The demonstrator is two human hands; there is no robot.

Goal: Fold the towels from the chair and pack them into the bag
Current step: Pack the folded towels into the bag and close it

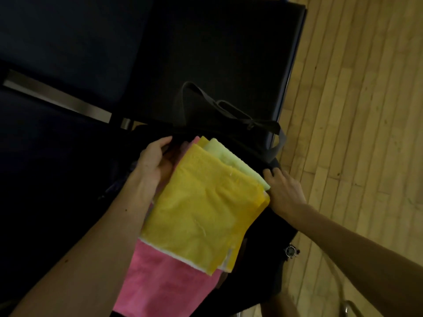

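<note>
Head camera, looking down: nearest lies the pink towel point(164, 282), the lowest of the folded towels point(190, 236), its near end sticking out towards the person. On it rests the yellow towel point(201, 209), folded flat with a white hem along its near edge. A pale green towel point(229, 156) shows from under the far right side of the yellow one. The left hand point(153, 163) grips the towels at their left edge, thumb on top and pointing away, the fingers hidden beneath the cloth. The right hand point(285, 191) is just beside the corner of the green towel, its bent fingers grasping the dark rim of the bag point(263, 225). The far ends of the towels are at the mouth of the black bag. Beyond them, the bag's grey straps point(247, 121) stand up in loops. The bag sits on the dark seat of the chair point(217, 53). A metal bar point(57, 94) crosses the left side, and a wooden floor point(354, 110) fills the right.
</note>
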